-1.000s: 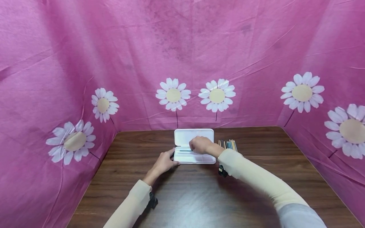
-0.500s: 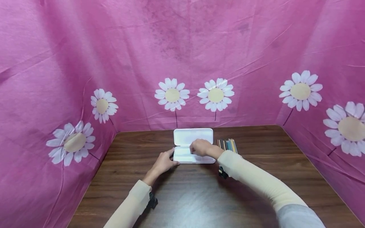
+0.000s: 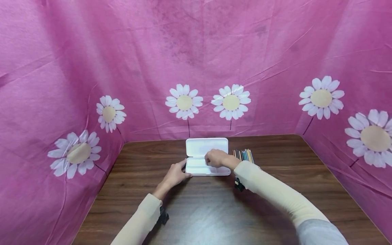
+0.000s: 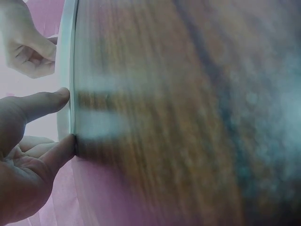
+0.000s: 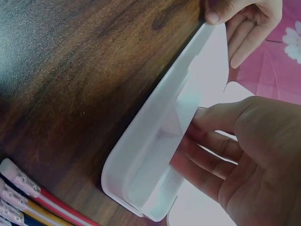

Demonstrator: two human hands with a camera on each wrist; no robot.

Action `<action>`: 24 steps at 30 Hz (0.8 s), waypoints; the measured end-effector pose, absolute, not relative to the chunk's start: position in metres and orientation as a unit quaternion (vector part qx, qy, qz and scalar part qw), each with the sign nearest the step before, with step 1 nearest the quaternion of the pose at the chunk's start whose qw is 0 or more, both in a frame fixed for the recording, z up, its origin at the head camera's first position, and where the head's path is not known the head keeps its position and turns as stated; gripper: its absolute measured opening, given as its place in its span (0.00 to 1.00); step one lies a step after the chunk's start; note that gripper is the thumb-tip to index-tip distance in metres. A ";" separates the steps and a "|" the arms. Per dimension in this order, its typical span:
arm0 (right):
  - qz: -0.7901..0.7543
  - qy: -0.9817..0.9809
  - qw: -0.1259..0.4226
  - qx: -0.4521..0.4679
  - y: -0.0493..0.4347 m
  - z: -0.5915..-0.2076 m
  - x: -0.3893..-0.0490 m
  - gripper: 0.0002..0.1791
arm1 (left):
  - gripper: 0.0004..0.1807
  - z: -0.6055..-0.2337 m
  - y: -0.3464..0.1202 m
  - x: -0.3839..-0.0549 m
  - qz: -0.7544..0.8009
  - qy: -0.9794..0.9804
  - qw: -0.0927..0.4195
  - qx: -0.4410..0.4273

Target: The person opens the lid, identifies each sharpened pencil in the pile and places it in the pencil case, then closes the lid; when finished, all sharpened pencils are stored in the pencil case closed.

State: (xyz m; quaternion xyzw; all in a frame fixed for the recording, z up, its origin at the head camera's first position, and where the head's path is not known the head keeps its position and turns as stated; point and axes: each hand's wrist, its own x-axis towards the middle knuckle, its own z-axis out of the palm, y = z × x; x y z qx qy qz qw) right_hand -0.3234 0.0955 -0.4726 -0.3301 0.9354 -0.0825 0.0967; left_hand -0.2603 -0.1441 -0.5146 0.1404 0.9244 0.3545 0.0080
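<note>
Near the far edge of the surface [image 3: 196,211], the left hand [image 3: 175,175] grips the left end of the open white pencil case [image 3: 207,171], the right hand [image 3: 216,158] dips curled fingers [image 5: 203,172] behind its divider [image 3: 196,166], their hold hidden, and a blue strip no longer shows, suggesting it lies lower inside.

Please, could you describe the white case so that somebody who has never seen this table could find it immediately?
Look along the far edge of the brown table, near the pink cloth. The white case lies open there, the left hand at its left end, the right hand over its middle. Unlike the slim pencils to its right, it is a wide, shallow box.
</note>
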 end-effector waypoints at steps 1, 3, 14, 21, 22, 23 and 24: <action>-0.085 0.934 0.097 -0.333 0.096 -0.472 -0.324 0.08 | 0.45 -0.514 -0.144 -0.261 0.355 0.924 0.007 0.141; -0.092 0.931 0.099 -0.338 0.097 -0.471 -0.324 0.08 | 0.45 -0.514 -0.144 -0.261 0.354 0.924 0.006 0.142; -0.113 0.926 0.072 -0.352 0.110 -0.460 -0.323 0.06 | 0.44 -0.513 -0.144 -0.258 0.353 0.925 0.017 0.136; -0.126 0.930 0.044 -0.341 0.136 -0.446 -0.320 0.07 | 0.45 -0.510 -0.143 -0.256 0.349 0.928 0.021 0.130; -0.126 0.932 0.041 -0.338 0.141 -0.443 -0.319 0.07 | 0.45 -0.510 -0.143 -0.256 0.348 0.928 0.021 0.130; -0.128 0.933 0.039 -0.334 0.147 -0.441 -0.318 0.07 | 0.45 -0.509 -0.142 -0.256 0.347 0.929 0.021 0.130; -0.130 0.935 0.039 -0.328 0.152 -0.439 -0.318 0.07 | 0.45 -0.509 -0.142 -0.256 0.346 0.929 0.020 0.129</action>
